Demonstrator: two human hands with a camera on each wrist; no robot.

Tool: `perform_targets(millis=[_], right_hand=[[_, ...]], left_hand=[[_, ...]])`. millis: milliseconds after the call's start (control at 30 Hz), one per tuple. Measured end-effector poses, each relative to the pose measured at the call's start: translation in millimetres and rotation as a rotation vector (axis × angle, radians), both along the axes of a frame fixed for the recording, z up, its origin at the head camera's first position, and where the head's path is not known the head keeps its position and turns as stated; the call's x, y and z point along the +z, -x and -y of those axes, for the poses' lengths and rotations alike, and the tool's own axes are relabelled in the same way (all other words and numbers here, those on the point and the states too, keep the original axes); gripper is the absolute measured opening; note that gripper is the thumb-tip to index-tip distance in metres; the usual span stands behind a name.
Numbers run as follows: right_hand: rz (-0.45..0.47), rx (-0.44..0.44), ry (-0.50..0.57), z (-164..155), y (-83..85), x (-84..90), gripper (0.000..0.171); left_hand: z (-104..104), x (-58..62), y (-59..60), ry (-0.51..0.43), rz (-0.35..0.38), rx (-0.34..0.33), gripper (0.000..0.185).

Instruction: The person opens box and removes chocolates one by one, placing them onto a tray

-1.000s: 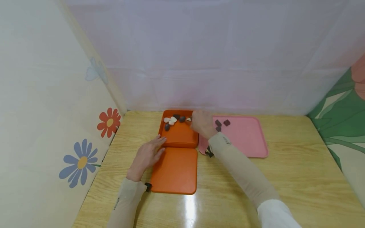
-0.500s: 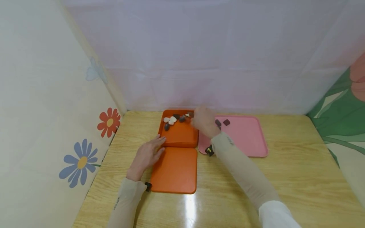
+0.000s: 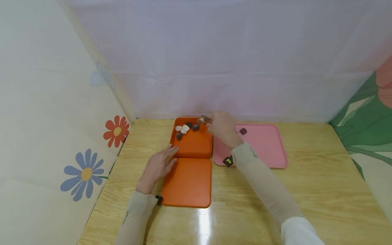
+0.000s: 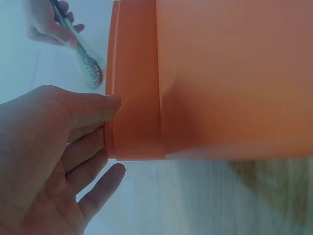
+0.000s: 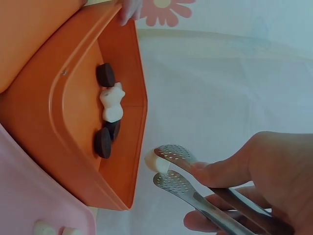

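While the right grip (image 3: 223, 128) clasps tongs (image 5: 182, 186), the relaxed left grip (image 3: 157, 169) touches an orange box (image 3: 196, 145) beside a pink tray (image 3: 267, 148) near the table's (image 3: 309, 190) far edge.

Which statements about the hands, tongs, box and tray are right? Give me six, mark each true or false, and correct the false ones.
1. The right hand holds metal tongs. True.
2. Nothing is between the tips of the metal tongs. False: a pale piece is there.
3. The left hand touches the orange box. True.
4. Every piece in the orange box is white. False: dark pieces lie there too.
5. The pink tray lies to the right of the orange box. True.
6. The orange box is covered. False: it is open, with a flat orange panel in front.
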State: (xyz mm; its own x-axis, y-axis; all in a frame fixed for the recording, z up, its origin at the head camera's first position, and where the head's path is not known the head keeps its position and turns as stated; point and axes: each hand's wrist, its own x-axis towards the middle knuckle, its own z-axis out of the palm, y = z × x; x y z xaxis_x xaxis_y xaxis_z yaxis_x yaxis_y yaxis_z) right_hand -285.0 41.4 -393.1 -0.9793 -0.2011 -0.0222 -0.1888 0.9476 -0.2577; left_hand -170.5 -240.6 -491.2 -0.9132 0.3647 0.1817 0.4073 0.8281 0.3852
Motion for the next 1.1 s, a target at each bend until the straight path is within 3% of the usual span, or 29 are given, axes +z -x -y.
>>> perform_targets(millis=[200,533,800,1100], right_hand=[[-0.009,-0.001,0.034,-3.9,-4.9,4.6,0.039],[-0.105,0.024,0.071,-13.4,-12.5,3.2,0.04],[-0.045,0.012,0.123,-23.3,-19.2,9.5,0.029],[-0.106,-0.002,0.116,-38.8,-24.7,15.3,0.031]], left_hand=[[2.5,-1.9,1.1,-0.002,-0.022,-0.008,0.05],[5.2,-2.7,0.6,0.003,-0.006,-0.003,0.049],[5.6,-2.9,-0.4,-0.003,-0.005,0.0,0.049],[4.1,-0.1,-1.3,0.004,0.005,0.008,0.049]])
